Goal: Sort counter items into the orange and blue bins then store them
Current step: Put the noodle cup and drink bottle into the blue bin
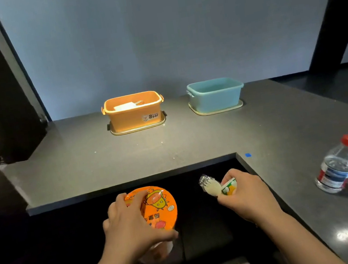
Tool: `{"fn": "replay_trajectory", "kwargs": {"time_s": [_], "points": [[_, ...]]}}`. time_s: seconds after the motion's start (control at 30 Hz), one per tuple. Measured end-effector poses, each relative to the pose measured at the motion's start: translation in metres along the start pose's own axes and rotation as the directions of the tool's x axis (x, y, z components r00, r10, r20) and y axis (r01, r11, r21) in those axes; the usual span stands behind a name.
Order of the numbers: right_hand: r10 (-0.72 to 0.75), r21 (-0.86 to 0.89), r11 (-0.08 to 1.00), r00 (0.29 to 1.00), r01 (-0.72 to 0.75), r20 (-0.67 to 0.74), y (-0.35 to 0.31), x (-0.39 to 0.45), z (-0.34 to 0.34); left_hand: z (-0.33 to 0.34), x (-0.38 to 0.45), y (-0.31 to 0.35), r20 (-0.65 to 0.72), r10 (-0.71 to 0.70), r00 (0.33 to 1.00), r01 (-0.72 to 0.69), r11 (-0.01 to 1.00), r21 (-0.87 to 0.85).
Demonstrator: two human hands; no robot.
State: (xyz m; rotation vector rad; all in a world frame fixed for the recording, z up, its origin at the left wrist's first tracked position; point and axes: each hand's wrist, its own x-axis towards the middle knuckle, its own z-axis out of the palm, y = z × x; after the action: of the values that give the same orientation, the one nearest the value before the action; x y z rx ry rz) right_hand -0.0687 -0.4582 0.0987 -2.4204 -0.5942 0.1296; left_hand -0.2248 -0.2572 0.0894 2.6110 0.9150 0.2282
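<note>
- Left hand (128, 223) fingers curl over a round orange noodle cup (160, 206), in front of the grey worktop (126, 158).
- Right hand (246, 191) fingers grip a white plastic fork (211, 186) and a small packet (229, 187).
- Orange plastic bin (135, 113) and blue plastic bin (215, 95) stand at that worktop's back.

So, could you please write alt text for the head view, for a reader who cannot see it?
The left hand grips an orange noodle cup, the right hand a spork and small carton. Orange bin, blue bin and bottle stand on the counter.

A single wide-angle head view looks forward and down from close above the hands. It faces the far wall (173, 27) across the grey counter (104, 162), which wraps round along the right.
</note>
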Motion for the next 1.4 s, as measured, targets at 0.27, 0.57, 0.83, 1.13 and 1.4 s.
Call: {"fn": "replay_trajectory", "kwargs": {"time_s": [0.27,0.57,0.83,1.13,1.4], "points": [[0.149,0.054,0.988,0.987,-0.146,-0.060,0.033,0.140,0.006,0.020,0.150,0.039,-0.029,0.122,0.992,-0.122,0.992,-0.029],[0.108,0.038,0.994,0.991,-0.105,-0.081,0.068,0.348,-0.002,0.043,0.328,0.121,-0.040,0.133,0.990,-0.133,0.991,0.002],[0.172,0.075,0.983,0.982,-0.166,-0.079,0.106,0.464,0.029,0.073,0.427,0.167,-0.025,0.061,0.998,-0.062,0.997,-0.045],[0.181,0.040,0.983,0.982,-0.180,-0.045,0.140,0.503,0.067,0.046,0.536,0.243,0.058,0.376,0.925,-0.364,0.918,-0.159],[0.190,-0.051,0.980,0.978,-0.195,-0.083,0.138,0.546,0.072,0.028,0.632,0.312,0.032,0.506,0.862,-0.502,0.860,-0.090]]}}
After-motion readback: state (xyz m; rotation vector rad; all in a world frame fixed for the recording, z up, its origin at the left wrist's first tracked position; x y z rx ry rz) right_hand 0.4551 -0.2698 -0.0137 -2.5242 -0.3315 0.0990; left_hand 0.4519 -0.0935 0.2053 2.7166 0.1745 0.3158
